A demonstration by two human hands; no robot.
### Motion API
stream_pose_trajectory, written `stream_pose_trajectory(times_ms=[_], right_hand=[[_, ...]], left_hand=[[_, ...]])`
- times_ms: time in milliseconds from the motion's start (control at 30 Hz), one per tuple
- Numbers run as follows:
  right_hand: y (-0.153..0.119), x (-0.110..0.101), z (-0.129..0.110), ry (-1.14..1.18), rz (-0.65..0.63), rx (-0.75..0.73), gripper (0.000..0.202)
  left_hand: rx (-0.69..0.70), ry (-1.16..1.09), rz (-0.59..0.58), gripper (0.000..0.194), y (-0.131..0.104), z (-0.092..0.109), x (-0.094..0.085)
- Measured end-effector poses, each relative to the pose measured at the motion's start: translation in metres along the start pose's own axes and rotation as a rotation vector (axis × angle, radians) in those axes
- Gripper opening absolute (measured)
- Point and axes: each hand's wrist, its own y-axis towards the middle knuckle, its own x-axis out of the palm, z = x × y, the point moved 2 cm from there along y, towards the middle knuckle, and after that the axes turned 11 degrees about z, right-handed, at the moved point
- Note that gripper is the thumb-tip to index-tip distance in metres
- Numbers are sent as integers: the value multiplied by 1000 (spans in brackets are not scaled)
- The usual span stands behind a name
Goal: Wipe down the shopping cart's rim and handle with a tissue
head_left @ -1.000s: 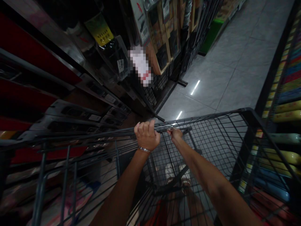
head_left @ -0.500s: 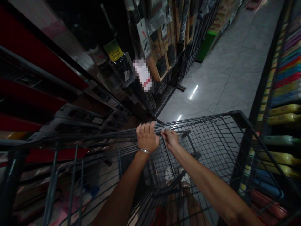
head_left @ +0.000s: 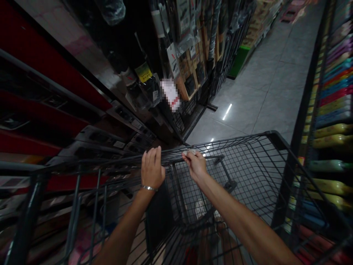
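Observation:
A dark wire shopping cart [head_left: 248, 138] fills the lower part of the head view. My left hand [head_left: 152, 167], with a silver bracelet at the wrist, lies on the cart's top rim, its fingers side by side and reaching over the wires. Just right of it, my right hand [head_left: 195, 163] is closed in a pinch at the same rim. Something small and pale shows at its fingertips, too small to name. A gap separates the two hands. The cart's basket mesh spreads below and to the right of them.
Packaged goods [head_left: 190, 62] hang on a dark rack ahead. Red shelving [head_left: 30, 92] stands at the left, colourful bottles and packs [head_left: 333, 140] line the right side. A grey tiled aisle [head_left: 248, 99] runs between them, with a green box [head_left: 239, 60] at its edge.
My left hand has slid left along the rim, away from my right hand. My right hand has shifted slightly left, and the pale thing at its fingertips shows more.

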Motion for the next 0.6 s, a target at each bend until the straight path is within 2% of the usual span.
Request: stream_pose_trajectory(times_ms=[100, 300, 433, 600], right_hand=[[6, -3, 4, -5, 3, 8, 16], [42, -19, 17, -27, 89, 35, 23], [64, -30, 25, -41, 130, 54, 27], [78, -37, 39, -58, 170, 53, 27]], left_hand=[[-33, 6, 16, 70, -5, -3, 3], [-136, 29, 85, 77, -7, 11, 16], [-148, 18, 111, 75, -8, 10, 19], [-154, 7, 131, 74, -9, 7, 23]])
